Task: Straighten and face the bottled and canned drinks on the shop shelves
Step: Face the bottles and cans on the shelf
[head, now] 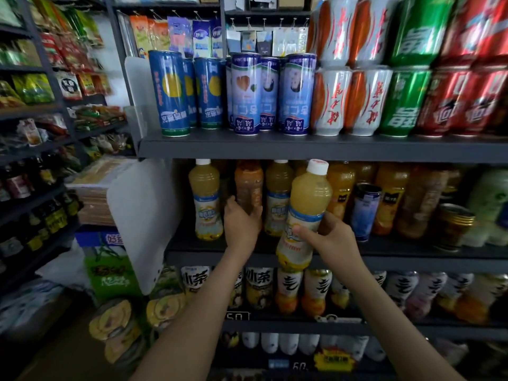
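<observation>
My right hand (334, 237) grips a yellow bottle (303, 215) around its label, holding it tilted in front of the middle shelf (412, 261), its base past the shelf's front edge. My left hand (242, 225) reaches into the shelf, fingers wrapped on a brown bottle (248, 185) standing between two more yellow bottles. Blue cans (171, 92) line the top shelf (302, 148) above.
</observation>
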